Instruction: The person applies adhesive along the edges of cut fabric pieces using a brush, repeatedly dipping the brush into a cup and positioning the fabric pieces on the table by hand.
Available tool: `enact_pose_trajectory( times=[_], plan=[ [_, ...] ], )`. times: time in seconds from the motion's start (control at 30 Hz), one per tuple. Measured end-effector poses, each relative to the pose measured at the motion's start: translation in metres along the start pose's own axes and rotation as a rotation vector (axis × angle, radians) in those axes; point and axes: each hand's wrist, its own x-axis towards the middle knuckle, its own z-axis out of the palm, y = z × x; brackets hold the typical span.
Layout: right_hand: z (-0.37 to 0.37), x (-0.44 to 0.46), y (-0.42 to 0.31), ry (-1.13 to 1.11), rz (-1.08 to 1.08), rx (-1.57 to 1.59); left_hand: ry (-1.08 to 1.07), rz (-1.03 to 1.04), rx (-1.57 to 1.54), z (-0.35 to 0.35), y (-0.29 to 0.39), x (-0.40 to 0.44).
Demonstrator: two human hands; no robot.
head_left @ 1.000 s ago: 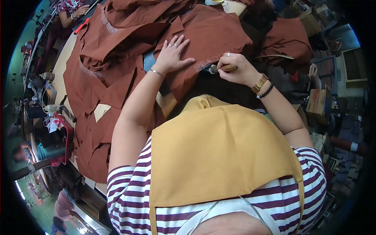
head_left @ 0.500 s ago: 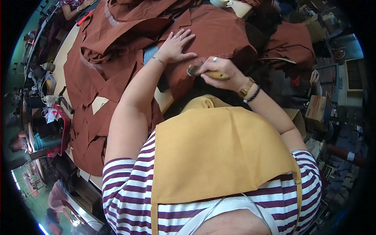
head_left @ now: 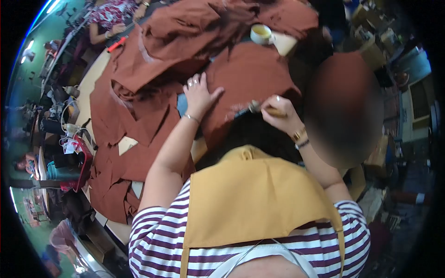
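Observation:
My left hand (head_left: 199,96) lies flat with fingers spread on the left part of a rust-brown cloth piece (head_left: 254,69). In my right hand (head_left: 284,116) is a paintbrush (head_left: 274,111), its wooden handle wrapped by my fingers. The brush head points left, over the near edge of the cloth; whether the bristles touch it I cannot tell. Whitish streaks (head_left: 235,111) mark the cloth along that edge, between my two hands. Beyond the piece stands a white cup (head_left: 260,34) with something yellowish inside.
Heaped brown cloth (head_left: 167,51) covers much of the table (head_left: 88,95). A red object (head_left: 117,44) lies at the far left edge. Across the table is a person in a patterned top (head_left: 109,16). A blurred oval patch hides part of the right side.
The view has tipped up, bringing the whole cup into sight. My right hand and the paintbrush have moved right, away from my left hand, which has slid slightly left on the cloth.

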Motion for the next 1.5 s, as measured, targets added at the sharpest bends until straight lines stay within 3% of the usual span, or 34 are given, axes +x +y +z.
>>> enact_pose_trajectory(
  times=[0.07, 0.1, 0.17, 0.2, 0.23, 0.33, 0.4, 0.47, 0.53, 0.6, 0.67, 0.7, 0.73, 0.77, 0.83, 0.87, 0.97, 1.0, 1.07, 1.13, 1.2, 1.33, 1.4, 1.47, 1.5],
  plan=[
    [-0.015, -0.009, 0.005, -0.114, 0.205, 0.067, -0.044, -0.017, 0.02, -0.005, 0.001, 0.001],
    [-0.026, -0.016, 0.008, -0.208, 0.247, -0.085, -0.082, -0.028, 0.003, -0.01, 0.001, 0.004],
    [-0.037, -0.031, 0.016, -0.076, 0.376, 0.084, -0.108, -0.019, -0.024, -0.014, 0.002, 0.006],
    [-0.048, -0.035, 0.016, -0.024, 0.391, -0.037, -0.138, -0.021, -0.069, -0.016, 0.004, 0.007],
    [-0.061, -0.037, 0.01, 0.02, 0.518, 0.033, -0.149, -0.025, -0.054, -0.016, 0.006, 0.009],
    [-0.082, -0.053, 0.027, 0.234, 0.418, 0.024, -0.147, 0.063, 0.006, -0.015, 0.01, 0.011],
    [-0.098, -0.06, 0.027, 0.267, 0.463, -0.025, -0.311, -0.055, -0.193, -0.021, 0.022, 0.024],
    [-0.107, -0.075, 0.046, 0.348, 0.459, 0.061, -0.52, -0.249, -0.595, -0.061, 0.046, 0.047],
    [-0.117, -0.083, 0.058, 0.417, 0.51, 0.173, -0.412, -0.147, -0.856, -0.032, 0.047, 0.075],
    [-0.127, -0.084, 0.064, 0.479, 0.526, 0.198, -0.375, -0.215, -1.209, -0.056, 0.071, 0.117],
    [-0.134, -0.085, 0.076, 0.503, 0.511, 0.27, -0.24, -0.205, -1.287, -0.081, 0.079, 0.176],
    [-0.137, -0.083, 0.079, 0.52, 0.491, 0.244, 0.008, -0.194, -1.377, -0.094, 0.083, 0.206],
    [-0.14, -0.081, 0.081, 0.535, 0.471, 0.217, 0.115, -0.331, -1.382, -0.102, 0.072, 0.244],
    [-0.144, -0.08, 0.082, 0.529, 0.469, 0.164, 0.015, 0.342, -1.636, -0.128, 0.036, 0.26],
    [-0.153, -0.076, 0.085, 0.52, 0.437, 0.152, 0.382, 0.561, -1.744, -0.148, -0.017, 0.311],
    [-0.158, -0.073, 0.082, 0.502, 0.43, 0.078, 0.831, 0.053, -1.606, -0.14, -0.033, 0.336],
    [-0.161, -0.068, 0.091, 0.527, 0.4, 0.154, 1.157, -0.089, -1.235, -0.164, -0.048, 0.304],
    [-0.16, -0.061, 0.087, 0.515, 0.393, 0.161, 1.182, -0.114, -1.31, -0.152, -0.058, 0.295],
    [-0.157, -0.045, 0.074, 0.488, 0.382, 0.169, 1.153, -0.304, -1.109, -0.11, -0.088, 0.27],
    [-0.152, -0.031, 0.078, 0.427, 0.369, 0.197, 0.791, -0.752, -0.896, -0.063, -0.12, 0.239],
    [-0.147, -0.013, 0.081, 0.375, 0.353, 0.203, 0.477, -0.867, -0.84, -0.063, -0.109, 0.189],
    [-0.124, 0.026, 0.092, 0.297, 0.294, 0.211, 0.397, -0.209, -0.402, -0.035, -0.082, 0.068],
    [-0.109, 0.046, 0.092, 0.266, 0.268, 0.253, -0.003, -0.091, -0.478, -0.073, -0.043, -0.006],
    [-0.097, 0.066, 0.087, 0.179, 0.238, 0.24, -0.194, -0.101, -0.171, -0.097, -0.014, -0.069],
    [-0.089, 0.075, 0.083, 0.141, 0.234, 0.256, -0.187, -0.237, -0.095, -0.102, -0.012, -0.093]
  ],
)
